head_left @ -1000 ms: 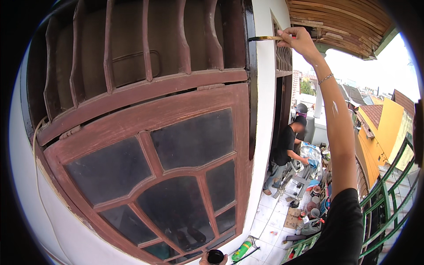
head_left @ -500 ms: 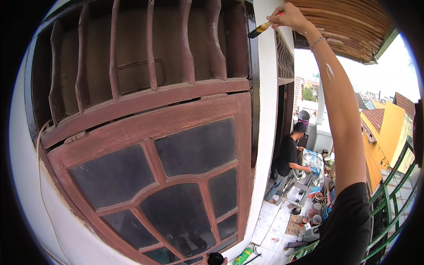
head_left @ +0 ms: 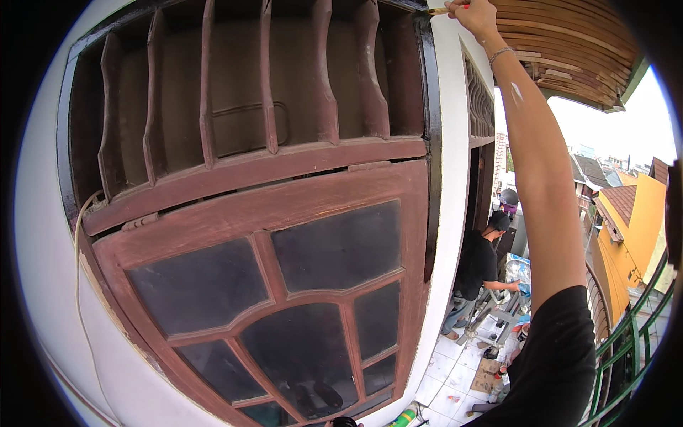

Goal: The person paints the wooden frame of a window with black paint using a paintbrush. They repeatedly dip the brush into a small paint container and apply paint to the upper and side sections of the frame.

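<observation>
Moved up the dark frame [head_left: 431,85] since earlier, a paintbrush [head_left: 437,11] pinched in the right hand's grip [head_left: 471,14], tip near the upper corner, left hand [head_left: 328,424] cropped beside a dark cup [head_left: 345,422], hold unclear, brown slats [head_left: 267,78], black sleeve [head_left: 558,349] hiding floor [head_left: 441,366], co-worker [head_left: 475,263] beyond.

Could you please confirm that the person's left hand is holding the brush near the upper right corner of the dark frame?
The side is wrong: the head view shows the right hand holding the brush near the upper right corner of the dark frame.
</observation>
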Demonstrator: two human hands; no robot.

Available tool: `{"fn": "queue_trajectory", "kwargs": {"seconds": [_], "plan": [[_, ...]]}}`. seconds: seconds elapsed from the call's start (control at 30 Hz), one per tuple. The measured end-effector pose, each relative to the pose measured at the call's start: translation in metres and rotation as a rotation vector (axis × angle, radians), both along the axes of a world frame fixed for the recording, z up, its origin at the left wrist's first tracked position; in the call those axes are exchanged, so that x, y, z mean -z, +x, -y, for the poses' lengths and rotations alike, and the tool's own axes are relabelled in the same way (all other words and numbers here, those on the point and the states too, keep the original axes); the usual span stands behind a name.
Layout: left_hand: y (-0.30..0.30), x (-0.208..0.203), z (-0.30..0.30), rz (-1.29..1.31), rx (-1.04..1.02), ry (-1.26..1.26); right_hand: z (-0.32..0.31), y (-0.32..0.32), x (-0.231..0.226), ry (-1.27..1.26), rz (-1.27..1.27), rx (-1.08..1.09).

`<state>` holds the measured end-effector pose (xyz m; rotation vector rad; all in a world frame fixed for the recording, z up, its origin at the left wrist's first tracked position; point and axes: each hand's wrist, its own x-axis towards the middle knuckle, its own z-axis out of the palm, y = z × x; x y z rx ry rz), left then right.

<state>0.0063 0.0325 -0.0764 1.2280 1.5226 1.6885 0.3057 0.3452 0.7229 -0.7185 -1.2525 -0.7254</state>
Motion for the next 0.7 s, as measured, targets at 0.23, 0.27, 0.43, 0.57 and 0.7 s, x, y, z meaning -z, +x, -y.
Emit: {"fn": "queue_trajectory", "kwargs": {"seconds": [0.23,0.27,0.43,0.57,0.7], "plan": [[-0.007,0.015,-0.001,0.122,0.004,-0.033,-0.006,0.001,0.013,0.132,-0.092,-0.117],[-0.009,0.023,-0.002,0.201,0.016,-0.041,-0.007,0.001,0.016,0.157,-0.113,-0.11],[-0.027,0.077,0.002,0.789,0.134,-0.09,-0.021,0.0,0.026,0.138,-0.086,-0.117],[-0.011,0.011,0.013,-0.038,0.025,0.003,-0.041,0.03,0.045,-0.088,0.057,-0.05],[-0.017,0.025,0.01,0.16,0.029,-0.026,-0.011,0.037,0.043,-0.18,0.028,-0.075]]}}
